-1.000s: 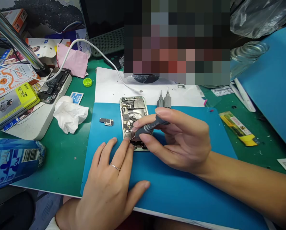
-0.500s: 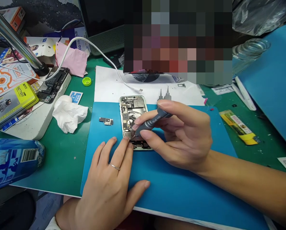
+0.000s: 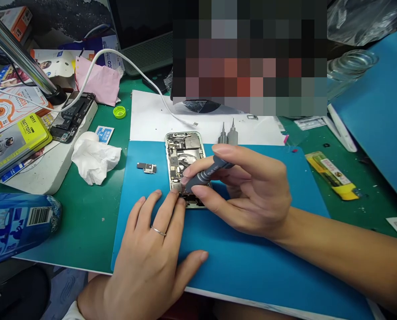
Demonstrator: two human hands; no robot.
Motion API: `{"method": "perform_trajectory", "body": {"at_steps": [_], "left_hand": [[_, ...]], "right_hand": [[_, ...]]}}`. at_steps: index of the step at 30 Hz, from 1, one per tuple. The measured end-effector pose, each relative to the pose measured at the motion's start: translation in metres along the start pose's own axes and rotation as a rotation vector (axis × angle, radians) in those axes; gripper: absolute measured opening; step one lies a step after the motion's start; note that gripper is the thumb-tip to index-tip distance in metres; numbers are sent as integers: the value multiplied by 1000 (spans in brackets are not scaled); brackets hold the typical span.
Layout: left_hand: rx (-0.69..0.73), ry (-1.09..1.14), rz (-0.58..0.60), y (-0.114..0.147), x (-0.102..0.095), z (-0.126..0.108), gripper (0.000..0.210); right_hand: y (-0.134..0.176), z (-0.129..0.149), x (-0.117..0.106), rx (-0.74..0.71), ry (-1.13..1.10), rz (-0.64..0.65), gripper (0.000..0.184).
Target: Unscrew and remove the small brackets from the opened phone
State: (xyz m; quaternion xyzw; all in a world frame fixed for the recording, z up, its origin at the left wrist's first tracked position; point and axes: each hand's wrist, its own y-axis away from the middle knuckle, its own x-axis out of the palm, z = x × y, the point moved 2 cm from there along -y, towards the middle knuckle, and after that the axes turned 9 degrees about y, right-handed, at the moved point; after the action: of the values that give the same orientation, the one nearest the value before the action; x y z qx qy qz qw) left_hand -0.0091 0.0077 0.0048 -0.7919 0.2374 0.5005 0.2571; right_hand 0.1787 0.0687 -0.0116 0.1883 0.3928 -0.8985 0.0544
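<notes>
An opened smartphone lies face up on the blue mat, its inner boards and metal parts bare. My right hand grips a grey multi-headed screwdriver between thumb and fingers. One arm of it slants down to the lower part of the phone; its tip is hard to make out. Two more bits point up beyond my fingers. My left hand lies palm down, fingers stretched out, with two fingertips on the phone's lower left corner. A small metal-and-black phone part rests left of the phone.
The blue mat covers the front of the green table, with white paper behind. Crumpled tissue, boxes and a blue packet stand left. A yellow packet lies right. A white cable arches across the back.
The screwdriver has turned in my right hand, so its two upper bits show from another angle. My right hand has shifted slightly left. The left hand stays in place.
</notes>
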Motion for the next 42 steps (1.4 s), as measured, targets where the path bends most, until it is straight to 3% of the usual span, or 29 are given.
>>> {"method": "perform_trajectory", "body": {"at_steps": [15,29,42], "left_hand": [[-4,11,9,1,-1,0,60],[3,24,16,0,-1,1,59],[-4,42,19,0,-1,0,59]], "right_hand": [[-1,1,2,-51,7,-49,79],[-8,5,-7,-167,76,-11,86],[-11,7,-11,-164,93,17,86]]}}
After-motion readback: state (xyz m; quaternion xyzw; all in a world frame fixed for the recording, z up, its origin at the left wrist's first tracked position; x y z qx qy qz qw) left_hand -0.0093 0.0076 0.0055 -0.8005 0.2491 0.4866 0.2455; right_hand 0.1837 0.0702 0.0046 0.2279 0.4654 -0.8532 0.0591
